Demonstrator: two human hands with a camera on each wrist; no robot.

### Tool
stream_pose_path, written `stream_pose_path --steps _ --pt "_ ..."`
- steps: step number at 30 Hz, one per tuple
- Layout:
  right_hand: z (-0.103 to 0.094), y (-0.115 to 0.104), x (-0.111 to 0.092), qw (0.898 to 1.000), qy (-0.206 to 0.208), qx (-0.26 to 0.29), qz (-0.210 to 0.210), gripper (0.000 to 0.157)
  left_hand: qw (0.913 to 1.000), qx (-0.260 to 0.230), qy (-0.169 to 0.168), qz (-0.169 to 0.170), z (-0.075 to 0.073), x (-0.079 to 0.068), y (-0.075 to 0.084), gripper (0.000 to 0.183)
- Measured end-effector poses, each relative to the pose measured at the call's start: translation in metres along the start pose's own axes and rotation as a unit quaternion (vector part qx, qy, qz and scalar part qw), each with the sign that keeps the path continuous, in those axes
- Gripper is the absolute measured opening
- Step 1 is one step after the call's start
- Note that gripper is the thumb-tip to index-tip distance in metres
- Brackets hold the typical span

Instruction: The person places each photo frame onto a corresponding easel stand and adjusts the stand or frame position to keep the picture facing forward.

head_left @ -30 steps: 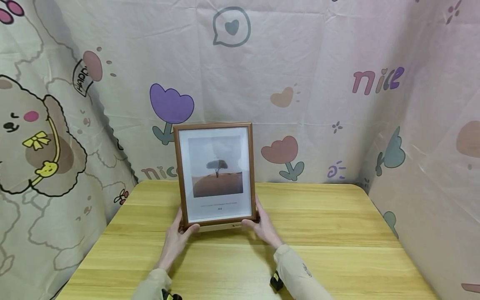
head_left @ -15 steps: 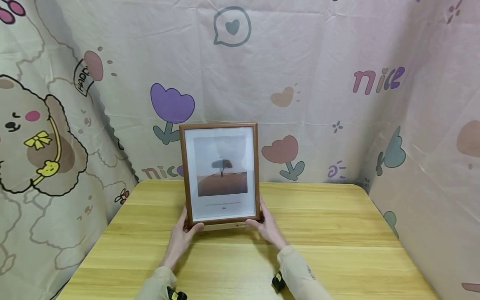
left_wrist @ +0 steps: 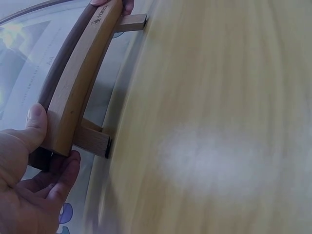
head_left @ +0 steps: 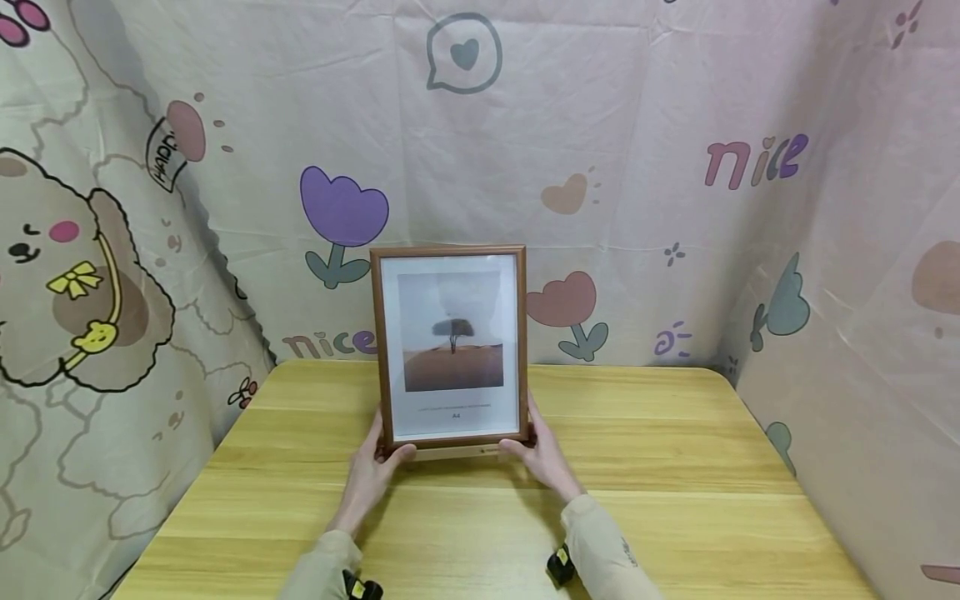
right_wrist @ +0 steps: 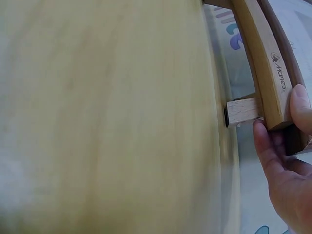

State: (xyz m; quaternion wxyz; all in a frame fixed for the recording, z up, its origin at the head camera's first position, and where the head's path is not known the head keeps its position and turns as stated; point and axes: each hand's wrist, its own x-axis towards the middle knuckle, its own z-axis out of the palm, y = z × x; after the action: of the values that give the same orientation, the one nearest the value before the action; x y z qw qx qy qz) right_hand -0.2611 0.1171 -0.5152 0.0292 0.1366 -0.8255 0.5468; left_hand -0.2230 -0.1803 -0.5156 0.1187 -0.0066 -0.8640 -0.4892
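A brown picture frame [head_left: 452, 333] with a print of a lone tree stands near upright over the table's middle, in the head view. Under its lower edge runs a pale wooden stand bar [right_wrist: 271, 63] with lettering, and a short wooden leg [left_wrist: 92, 141] juts out from behind it. My left hand [head_left: 366, 482] grips the lower left corner, thumb on the front and fingers behind and beneath. At the lower right corner my right hand [head_left: 547, 457] holds on the same way, with its thumb [right_wrist: 301, 105] over the front edge.
The light wood-grain table [head_left: 660, 467] spreads around the frame on all sides. Patterned cloth [head_left: 465, 150] hangs behind it and along both sides. Dark wrist devices [head_left: 560, 566] show at the sleeves.
Both hands have carried the picture frame a little to the right, and its slight tilt has straightened. The grip at both lower corners stays the same.
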Motion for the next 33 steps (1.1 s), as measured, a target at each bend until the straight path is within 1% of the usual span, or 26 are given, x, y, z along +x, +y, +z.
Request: stream_pose_path --steps 7,15,25,28,33 --pt "-0.004 0.003 -0.001 1.0 0.01 0.002 -0.009 0.103 1.0 -0.005 -0.002 0.0 0.004 0.001 0.001 0.093" --pt "-0.009 0.004 -0.003 1.0 0.014 0.006 0.007 0.104 0.9999 -0.001 -0.014 -0.003 0.009 0.002 0.003 0.093" --pt "-0.016 0.005 -0.007 1.0 0.021 0.004 0.009 0.105 0.9999 -0.003 -0.01 0.004 0.016 0.004 0.009 0.094" --pt "-0.017 0.007 -0.007 1.0 0.023 -0.003 -0.002 0.104 0.9999 -0.004 -0.007 0.014 0.018 0.004 0.008 0.093" --pt "-0.019 0.009 -0.007 0.999 0.033 -0.003 -0.004 0.102 0.9999 -0.003 -0.006 0.015 0.021 0.005 0.009 0.093"
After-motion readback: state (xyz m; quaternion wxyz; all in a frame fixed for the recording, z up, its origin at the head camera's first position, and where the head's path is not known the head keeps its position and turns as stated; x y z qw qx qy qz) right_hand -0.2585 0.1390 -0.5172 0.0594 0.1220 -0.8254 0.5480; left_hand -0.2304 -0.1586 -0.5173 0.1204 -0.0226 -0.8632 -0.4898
